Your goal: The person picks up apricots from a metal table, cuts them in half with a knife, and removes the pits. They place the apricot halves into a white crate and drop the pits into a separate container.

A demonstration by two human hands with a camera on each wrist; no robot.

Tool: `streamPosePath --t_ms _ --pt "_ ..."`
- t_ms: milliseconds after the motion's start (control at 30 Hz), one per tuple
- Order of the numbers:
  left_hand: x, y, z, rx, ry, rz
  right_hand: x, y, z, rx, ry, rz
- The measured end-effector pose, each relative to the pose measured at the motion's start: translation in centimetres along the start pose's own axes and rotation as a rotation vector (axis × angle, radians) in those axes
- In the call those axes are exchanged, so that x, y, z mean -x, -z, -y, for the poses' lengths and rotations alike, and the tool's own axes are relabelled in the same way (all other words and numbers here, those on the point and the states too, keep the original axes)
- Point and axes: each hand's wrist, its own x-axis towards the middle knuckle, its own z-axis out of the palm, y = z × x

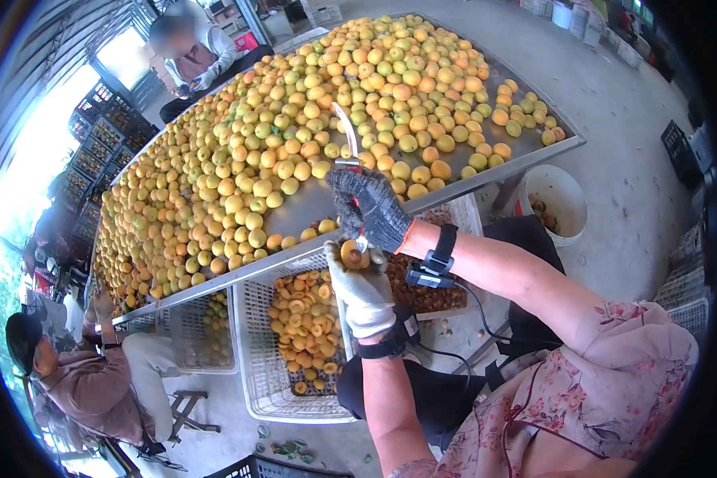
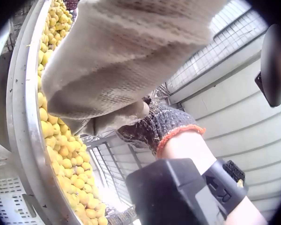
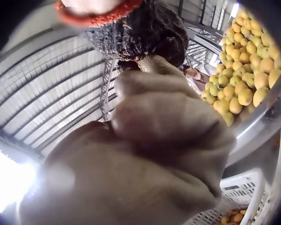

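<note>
In the head view my left hand [image 1: 362, 291], in a white glove, grips an orange-yellow fruit [image 1: 354, 255] just below the table's edge. My right hand [image 1: 372, 209], in a dark grey glove with an orange cuff, is closed round the red handle of a tool with a curved pale blade [image 1: 346, 127] that points up over the fruit pile. Both hands are close together at the fruit. The wrist views show the white glove [image 2: 117, 61] large beside the dark glove [image 2: 154, 124]; the fruit in hand is hidden there.
A metal table [image 1: 299, 213] bears a large fruit heap [image 1: 295, 119]. Below, a white crate [image 1: 255, 350] contains halved fruit [image 1: 303, 319]; a crate of brown pieces [image 1: 422, 291] adjoins it. At right stands a white bucket [image 1: 566, 199]. Two other people sit around the table.
</note>
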Motion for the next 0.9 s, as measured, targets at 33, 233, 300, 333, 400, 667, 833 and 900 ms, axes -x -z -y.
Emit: streamPosePath --t_ms 33,233,300,333,400,667,833,900 --pt "0.1 -0.1 0.2 -0.036 0.021 0.037 0.2 0.1 0.2 -0.008 0.005 0.005" --pt "0.6 -2.5 -0.1 0.010 -0.003 0.079 0.8 -0.2 0.7 0.006 0.118 0.014" --pt "0.7 -2.8 0.2 -0.002 -0.011 0.097 1.2 -0.2 1.1 0.014 0.174 -0.015" --pt "0.7 -2.9 0.4 -0.008 -0.013 0.108 1.3 0.0 1.3 0.008 0.160 -0.014" --pt "0.5 -3.1 0.9 -0.013 -0.008 0.125 1.2 0.7 1.3 -0.007 0.181 -0.008" --pt "-0.9 -2.8 4.1 0.007 -0.006 0.002 0.9 2.8 1.1 0.051 0.369 -0.067" --pt "-0.5 -4.6 6.1 -0.261 -0.195 -0.118 1.3 3.8 0.9 0.235 0.402 -0.104" --pt "-1.6 -3.6 6.6 -0.108 -0.115 -0.081 0.9 4.4 0.7 0.326 0.432 -0.152"
